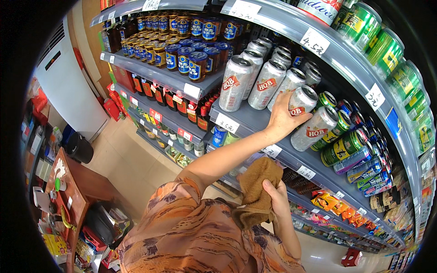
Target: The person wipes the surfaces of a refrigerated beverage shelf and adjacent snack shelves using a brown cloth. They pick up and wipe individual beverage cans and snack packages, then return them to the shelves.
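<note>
My left hand [285,114] is wrapped around a silver HQB beer can [304,99] near the front edge of the grey shelf [235,117]. Its thumb lies across the can's lower part, and the base is hidden. Immediately to the right, another HQB can [315,129] stands at the shelf's edge. More silver cans [235,85] stand in rows to the left, several deep. My right hand [278,198] holds a folded brown towel [259,181] in front of my body, below the shelf edge, with the thumb pressed on the cloth.
Green cans [343,146] crowd the shelf to the right. Overhead, a curved upper shelf [307,25] carries more cans and price tags. Small capped bottles [196,66] fill a shelf on the left. A wooden counter [73,184] and a black bin [80,146] stand farther left.
</note>
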The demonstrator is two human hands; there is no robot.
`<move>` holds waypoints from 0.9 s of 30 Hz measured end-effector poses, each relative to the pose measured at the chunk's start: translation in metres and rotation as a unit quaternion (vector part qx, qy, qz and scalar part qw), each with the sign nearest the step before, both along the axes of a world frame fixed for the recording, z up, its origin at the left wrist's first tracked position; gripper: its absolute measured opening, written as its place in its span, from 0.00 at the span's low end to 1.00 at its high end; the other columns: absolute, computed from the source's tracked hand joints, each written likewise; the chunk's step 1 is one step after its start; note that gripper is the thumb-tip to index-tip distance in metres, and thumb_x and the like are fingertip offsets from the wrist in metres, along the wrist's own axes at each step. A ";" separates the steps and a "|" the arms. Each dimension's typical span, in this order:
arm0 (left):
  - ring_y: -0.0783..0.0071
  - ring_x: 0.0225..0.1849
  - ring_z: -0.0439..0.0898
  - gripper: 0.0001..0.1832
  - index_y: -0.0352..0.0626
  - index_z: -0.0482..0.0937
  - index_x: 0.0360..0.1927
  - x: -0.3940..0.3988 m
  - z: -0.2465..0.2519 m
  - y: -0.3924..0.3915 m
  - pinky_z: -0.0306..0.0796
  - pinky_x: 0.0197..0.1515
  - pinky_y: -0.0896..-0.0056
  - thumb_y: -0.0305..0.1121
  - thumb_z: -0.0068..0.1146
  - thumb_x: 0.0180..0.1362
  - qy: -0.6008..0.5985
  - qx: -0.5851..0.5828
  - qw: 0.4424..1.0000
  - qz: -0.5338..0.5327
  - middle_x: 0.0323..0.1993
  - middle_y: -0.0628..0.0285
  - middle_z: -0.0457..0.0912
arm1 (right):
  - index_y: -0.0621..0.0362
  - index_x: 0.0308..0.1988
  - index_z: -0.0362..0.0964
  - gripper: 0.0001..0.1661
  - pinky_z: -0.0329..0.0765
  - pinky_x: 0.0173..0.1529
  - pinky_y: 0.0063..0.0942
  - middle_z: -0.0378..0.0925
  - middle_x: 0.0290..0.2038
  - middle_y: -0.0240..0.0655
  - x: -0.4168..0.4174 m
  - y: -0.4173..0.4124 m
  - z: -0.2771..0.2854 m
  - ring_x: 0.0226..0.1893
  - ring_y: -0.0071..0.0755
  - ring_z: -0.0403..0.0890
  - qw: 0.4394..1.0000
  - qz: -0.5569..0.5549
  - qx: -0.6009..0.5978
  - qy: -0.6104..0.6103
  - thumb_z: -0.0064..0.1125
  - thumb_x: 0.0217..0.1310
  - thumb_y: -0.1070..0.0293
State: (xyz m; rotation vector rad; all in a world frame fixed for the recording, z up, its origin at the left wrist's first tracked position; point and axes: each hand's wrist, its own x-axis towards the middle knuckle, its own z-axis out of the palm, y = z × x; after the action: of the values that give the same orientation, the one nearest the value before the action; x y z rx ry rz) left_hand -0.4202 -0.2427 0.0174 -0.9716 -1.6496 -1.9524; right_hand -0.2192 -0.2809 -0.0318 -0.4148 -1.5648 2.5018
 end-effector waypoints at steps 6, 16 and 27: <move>0.49 0.52 0.69 0.35 0.35 0.72 0.54 0.007 -0.003 -0.017 0.64 0.57 0.58 0.36 0.72 0.41 -0.018 -0.070 0.997 0.026 0.48 0.45 0.70 | 0.66 0.59 0.62 0.30 0.74 0.54 0.30 0.73 0.52 0.39 -0.004 0.002 -0.009 0.50 0.32 0.76 1.000 0.011 -0.013 -0.004 0.61 0.61 0.66; 0.57 0.53 0.71 0.24 0.36 0.74 0.51 0.008 -0.011 -0.103 0.66 0.56 0.62 0.23 0.64 0.47 0.124 0.070 0.984 0.107 0.51 0.50 0.68 | 0.65 0.56 0.65 0.27 0.75 0.51 0.28 0.75 0.50 0.38 -0.016 -0.011 -0.006 0.48 0.30 0.77 0.999 0.001 0.038 -0.037 0.61 0.62 0.65; 0.45 0.58 0.67 0.53 0.35 0.55 0.66 -0.070 -0.018 -0.134 0.63 0.61 0.52 0.39 0.73 0.37 -0.034 -0.061 0.985 0.158 0.55 0.42 0.65 | 0.64 0.56 0.66 0.25 0.75 0.51 0.29 0.75 0.50 0.37 -0.039 -0.028 -0.007 0.47 0.31 0.78 0.996 0.033 0.064 -0.049 0.60 0.62 0.65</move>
State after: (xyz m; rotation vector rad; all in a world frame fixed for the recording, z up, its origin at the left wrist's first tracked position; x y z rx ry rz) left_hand -0.4897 -0.3768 -0.0005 -0.6423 -1.8516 -1.7047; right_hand -0.2577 -0.3085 -0.0385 -0.4801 -1.7916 2.4463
